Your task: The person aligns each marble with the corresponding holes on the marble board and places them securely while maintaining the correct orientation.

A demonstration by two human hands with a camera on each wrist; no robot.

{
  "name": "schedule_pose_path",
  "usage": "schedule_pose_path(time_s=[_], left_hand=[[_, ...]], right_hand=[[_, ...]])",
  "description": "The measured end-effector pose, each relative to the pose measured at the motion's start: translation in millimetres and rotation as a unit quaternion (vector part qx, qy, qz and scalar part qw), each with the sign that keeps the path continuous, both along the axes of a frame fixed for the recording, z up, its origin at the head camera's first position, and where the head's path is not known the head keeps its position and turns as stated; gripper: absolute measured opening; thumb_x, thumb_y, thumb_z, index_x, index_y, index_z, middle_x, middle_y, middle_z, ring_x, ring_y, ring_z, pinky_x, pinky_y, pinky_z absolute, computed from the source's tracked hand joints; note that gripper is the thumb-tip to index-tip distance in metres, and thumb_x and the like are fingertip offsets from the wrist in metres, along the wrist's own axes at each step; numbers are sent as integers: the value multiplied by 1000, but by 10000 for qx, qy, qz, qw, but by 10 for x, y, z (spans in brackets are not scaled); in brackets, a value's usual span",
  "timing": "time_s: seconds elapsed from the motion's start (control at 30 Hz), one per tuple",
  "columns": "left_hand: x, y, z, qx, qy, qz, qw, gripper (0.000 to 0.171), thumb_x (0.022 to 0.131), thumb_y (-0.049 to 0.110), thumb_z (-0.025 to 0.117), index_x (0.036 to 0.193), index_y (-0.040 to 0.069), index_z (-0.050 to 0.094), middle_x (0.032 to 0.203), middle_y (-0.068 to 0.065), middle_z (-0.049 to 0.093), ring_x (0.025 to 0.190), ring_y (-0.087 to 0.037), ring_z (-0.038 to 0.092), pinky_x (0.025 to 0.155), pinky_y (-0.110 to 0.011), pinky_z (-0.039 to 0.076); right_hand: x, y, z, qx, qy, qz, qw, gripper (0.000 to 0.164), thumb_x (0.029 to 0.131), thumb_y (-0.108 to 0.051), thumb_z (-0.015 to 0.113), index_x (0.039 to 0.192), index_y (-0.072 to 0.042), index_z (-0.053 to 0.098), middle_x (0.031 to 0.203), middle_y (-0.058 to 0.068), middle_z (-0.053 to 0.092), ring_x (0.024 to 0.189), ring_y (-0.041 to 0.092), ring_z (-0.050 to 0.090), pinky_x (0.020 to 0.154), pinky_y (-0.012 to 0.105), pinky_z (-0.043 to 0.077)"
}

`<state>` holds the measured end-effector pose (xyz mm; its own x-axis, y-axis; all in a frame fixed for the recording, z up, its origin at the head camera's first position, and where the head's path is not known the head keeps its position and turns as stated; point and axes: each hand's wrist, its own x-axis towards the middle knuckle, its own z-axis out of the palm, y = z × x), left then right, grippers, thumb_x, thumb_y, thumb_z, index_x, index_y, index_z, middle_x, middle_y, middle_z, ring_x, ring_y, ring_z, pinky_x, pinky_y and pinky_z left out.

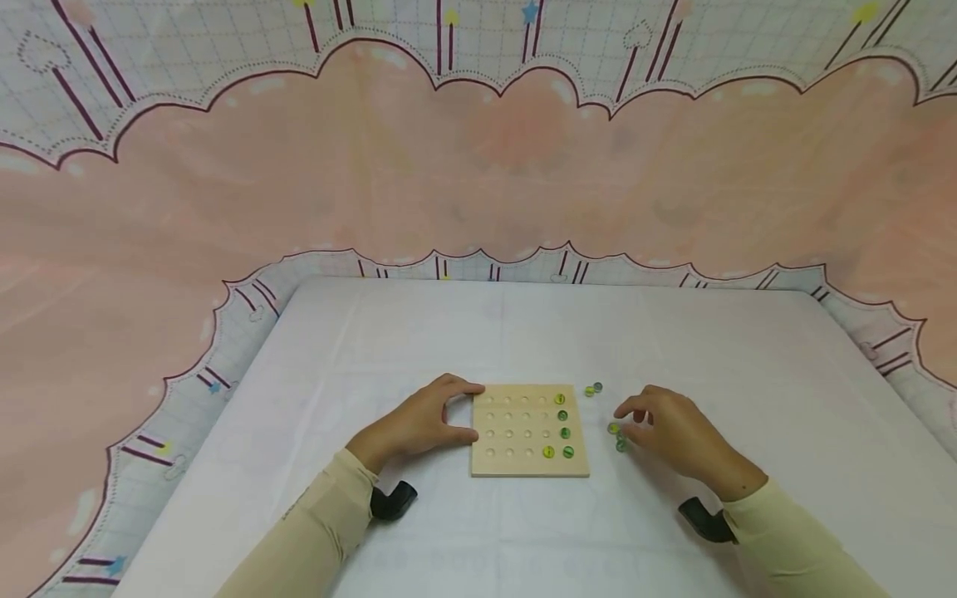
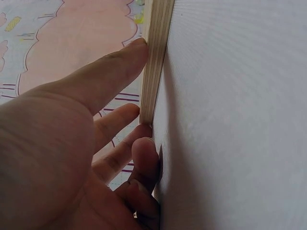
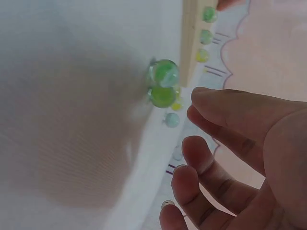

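A square wooden board (image 1: 508,467) with rows of shallow round dimples lies flat on the white table. Glass marbles with green or yellow swirls fill its right column, and one yellow marble (image 1: 549,453) sits beside them in the bottom row. My left hand (image 1: 414,422) touches the board's left edge with the thumb, the forefinger at its far left corner. To the right of the board, my right hand (image 1: 676,436) hovers by a few loose marbles (image 3: 164,73), thumb and fingers bent with nothing visible between them. Two more marbles (image 1: 589,390) lie beyond, near the far right corner.
The white tabletop (image 1: 419,340) spreads around the board. A pink and white patterned cloth (image 1: 449,166) hangs behind the table and continues round its sides. Black devices (image 1: 706,522) are worn at both wrists.
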<state>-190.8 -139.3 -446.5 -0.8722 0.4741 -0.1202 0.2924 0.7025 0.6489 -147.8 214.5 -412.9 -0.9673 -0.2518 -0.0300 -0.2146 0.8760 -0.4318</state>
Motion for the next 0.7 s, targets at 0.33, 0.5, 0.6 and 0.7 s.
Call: schedule_pose_path(time_s=[0.33, 0.5, 0.6, 0.7], left_hand=[[-6, -5, -10, 7, 62, -32, 10000, 68, 83, 32, 83, 144, 24, 54, 139, 2, 51, 80, -12, 50, 76, -30, 43], [-5, -10, -11, -8, 49, -33, 10000, 68, 83, 32, 83, 144, 24, 54, 141, 2, 50, 81, -12, 50, 77, -30, 43], [-6, -9, -15, -12, 58, -51, 10000, 68, 83, 32, 82, 144, 25, 53, 140, 2, 50, 80, -12, 50, 77, -30, 43], [-8, -6, -16, 2, 83, -68, 9999, 68, 83, 32, 83, 144, 24, 54, 139, 2, 51, 80, -12, 50, 77, -30, 43]], right_hand=[[-26, -20, -73, 113, 108, 124, 9998, 10, 85, -11, 75, 95, -11, 77, 82, -3, 62, 76, 13, 52, 65, 27, 43], [-38, -42, -91, 198, 105, 92, 9997, 10, 85, -13, 77, 95, -12, 77, 82, -3, 62, 75, 13, 53, 65, 28, 43], [-32, -56, -97, 251, 118, 72, 9996, 10, 85, -14, 77, 94, -12, 77, 82, -3, 62, 75, 14, 53, 66, 29, 43], [-24, -62, -99, 281, 150, 66, 9995, 9, 84, -14, 78, 94, -12, 77, 81, -2, 62, 75, 14, 54, 66, 30, 44]])
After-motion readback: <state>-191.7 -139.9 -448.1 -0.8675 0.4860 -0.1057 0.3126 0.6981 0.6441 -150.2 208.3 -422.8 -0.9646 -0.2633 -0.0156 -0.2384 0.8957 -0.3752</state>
